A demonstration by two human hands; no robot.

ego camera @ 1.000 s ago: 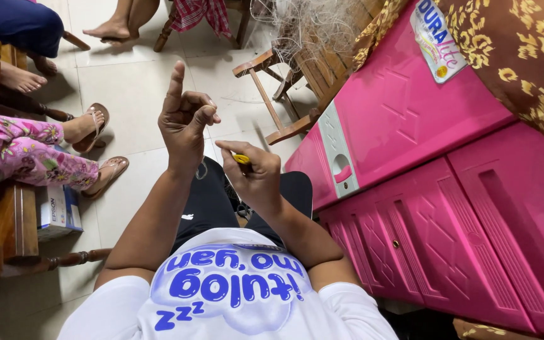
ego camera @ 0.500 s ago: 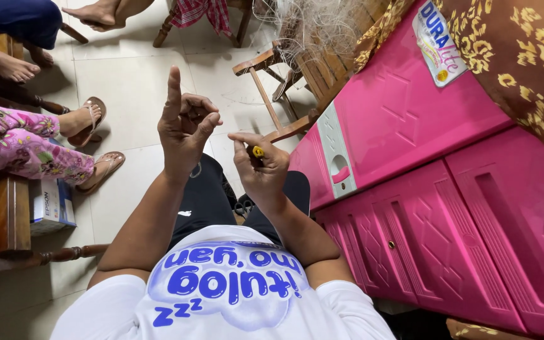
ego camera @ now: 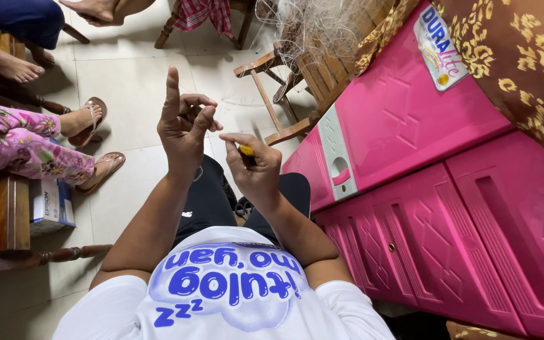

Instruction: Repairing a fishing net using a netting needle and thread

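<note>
Head view: at frame centre the left hand (ego camera: 184,126) is raised, its index finger pointing straight up and the other fingers curled loosely, the grip holding nothing visible. Just right of it, the right hand (ego camera: 256,167) has its grip closed on a small yellow object (ego camera: 246,151). A pink plastic cabinet (ego camera: 423,189) fills the right side; the tiled floor (ego camera: 133,82) lies in the upper left.

Both forearms are raised before the chest. The left hand (ego camera: 184,126) is held up, index finger pointed straight — the others curled. The right hand (ego camera: 254,170) is closed, fingertips pinched together — close beside the left.
</note>
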